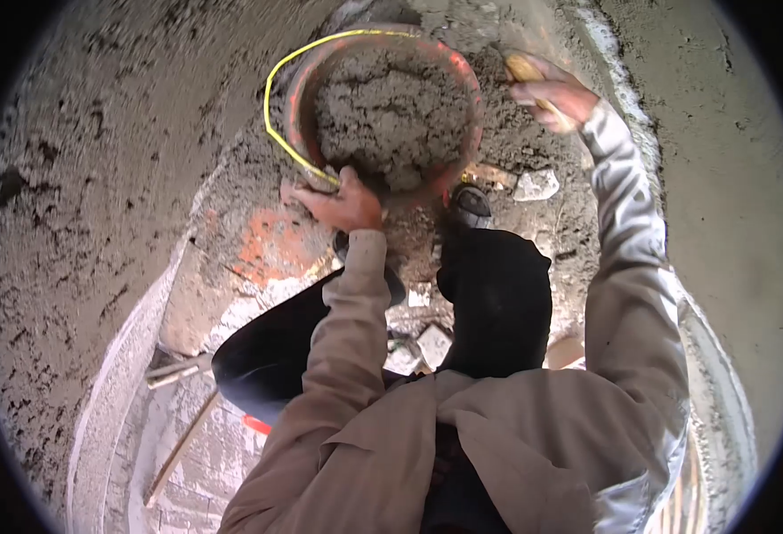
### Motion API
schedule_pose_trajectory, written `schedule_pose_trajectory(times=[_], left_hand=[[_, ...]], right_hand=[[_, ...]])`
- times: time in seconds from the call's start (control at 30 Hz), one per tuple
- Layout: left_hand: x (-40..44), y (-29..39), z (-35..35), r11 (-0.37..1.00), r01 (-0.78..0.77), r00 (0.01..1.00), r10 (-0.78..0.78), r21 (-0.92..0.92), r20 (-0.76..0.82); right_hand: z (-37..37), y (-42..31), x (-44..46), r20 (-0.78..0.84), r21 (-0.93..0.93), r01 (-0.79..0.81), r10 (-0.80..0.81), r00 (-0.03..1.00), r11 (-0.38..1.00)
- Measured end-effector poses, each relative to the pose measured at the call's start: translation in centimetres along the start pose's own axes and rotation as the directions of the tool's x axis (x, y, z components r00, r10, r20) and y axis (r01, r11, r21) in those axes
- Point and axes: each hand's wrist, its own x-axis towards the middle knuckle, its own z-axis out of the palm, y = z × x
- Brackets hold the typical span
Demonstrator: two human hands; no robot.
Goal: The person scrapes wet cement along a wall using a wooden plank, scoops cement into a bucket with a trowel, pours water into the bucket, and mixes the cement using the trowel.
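Note:
A round reddish tub (473,107) full of grey mortar (391,111) stands at the top centre, with a yellow cord handle (270,102) lying round its left side. My left hand (347,203) is closed on the tub's near-left rim, by the end of the cord. To the right of the tub, my right hand (556,93) is wrapped round the wooden handle (525,68) of a tool. The tool's far end is blurred against the grey ground and cannot be made out.
Rough grey mortar covers the surface at left (98,178); a smoother grey surface (730,196) lies at right. Below the tub are my shoes, a whitish stone chunk (536,185) and rubble. A wooden stick (181,449) and a red object (256,424) are at lower left.

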Motion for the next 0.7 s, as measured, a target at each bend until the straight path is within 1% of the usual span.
schedule_pose_trajectory(times=[0.03, 0.07, 0.1, 0.13, 0.17, 0.2, 0.23, 0.3, 0.33, 0.37, 0.43, 0.47, 0.5, 0.53, 0.57, 0.6, 0.63, 0.67, 0.7], left_hand=[[0.4, -1.0, 0.3, 0.999, 0.0, 1.0, 0.0, -0.041, -0.001], [0.6, -2.0, 0.5, 0.997, -0.001, 1.0, 0.001, -0.078, -0.002], [1.1, -1.2, 0.2, 0.993, -0.008, 0.999, 0.014, -0.117, 0.052], [1.6, 0.3, -0.3, 0.986, -0.165, 0.986, 0.165, 0.026, 0.014], [2.3, 0.0, -0.8, 0.963, -0.248, 0.967, 0.241, 0.101, 0.082], [3.4, -0.2, -1.3, 0.956, -0.258, 0.962, 0.242, 0.137, 0.123], [4.4, -0.3, -1.8, 0.947, -0.271, 0.956, 0.244, 0.171, 0.165], [6.0, 1.7, -2.2, 0.976, -0.135, 0.979, 0.104, 0.172, 0.178], [6.2, 3.4, -2.5, 0.998, -0.037, 0.972, 0.048, -0.052, 0.232], [6.8, 5.6, -2.6, 0.959, 0.063, 0.957, 0.02, -0.276, 0.289], [6.9, 10.9, -3.0, 0.914, 0.131, 0.885, 0.067, -0.384, 0.46], [6.4, 12.9, -3.2, 0.956, 0.025, 0.87, 0.123, -0.293, 0.477], [5.8, 15.2, -3.3, 0.933, -0.016, 0.861, 0.196, -0.36, 0.47], [5.4, 17.4, -4.2, 0.981, -0.182, 0.822, 0.19, -0.069, 0.537], [4.5, 17.0, -3.6, 0.981, -0.169, 0.743, 0.062, 0.098, 0.666], [2.7, 18.1, -4.1, 0.991, -0.054, 0.718, -0.046, 0.122, 0.695], [1.0, 19.2, -4.5, 0.988, 0.057, 0.678, -0.144, 0.144, 0.721], [-0.8, 18.5, -4.4, 0.981, 0.045, 0.759, -0.158, 0.191, 0.631], [-1.9, 17.1, -4.8, 0.972, 0.031, 0.83, -0.155, 0.234, 0.535]], right_hand=[[1.5, -0.2, -2.1, -0.07, -0.071, -0.007, 0.002, 0.998, 0.997], [3.7, -1.0, -4.2, -0.119, -0.2, -0.023, -0.001, 0.993, 0.979], [5.9, -1.7, -5.8, -0.097, -0.247, -0.059, 0.036, 0.995, 0.967], [8.0, -2.4, -7.1, -0.079, -0.296, -0.089, 0.069, 0.994, 0.951], [10.7, -3.4, -7.9, -0.121, -0.529, -0.108, 0.051, 0.991, 0.842], [12.3, -1.5, -7.2, -0.113, -0.744, -0.005, -0.12, 0.986, 0.668], [14.4, -0.4, -6.0, -0.154, -0.814, -0.049, -0.133, 0.979, 0.579], [17.0, 5.2, -0.5, -0.172, -0.945, -0.114, -0.17, 0.97, 0.306], [18.6, 5.4, 1.2, -0.302, -0.905, -0.27, -0.048, 0.952, 0.329], [19.6, 5.0, 2.2, -0.425, -0.845, -0.42, 0.062, 0.903, 0.331], [19.9, 4.2, 1.6, -0.43, -0.807, -0.414, 0.061, 0.901, 0.421], [20.3, 3.9, 0.6, -0.429, -0.788, -0.408, 0.065, 0.901, 0.461], [20.9, 3.8, -1.4, -0.434, -0.788, -0.328, -0.091, 0.897, 0.521], [22.0, 3.0, -4.1, -0.421, -0.841, -0.264, -0.266, 0.867, 0.471], [23.4, 2.2, -7.1, -0.386, -0.886, -0.199, -0.428, 0.817, 0.418], [23.9, 2.7, -10.0, -0.53, -0.777, -0.204, -0.444, 0.722, 0.596], [24.0, 3.5, -13.1, -0.533, -0.784, -0.169, -0.511, 0.674, 0.597], [24.2, 4.2, -16.8, -0.51, -0.753, -0.027, -0.558, 0.655, 0.657], [23.9, 6.1, -20.5, -0.56, -0.671, 0.012, -0.518, 0.646, 0.741]])
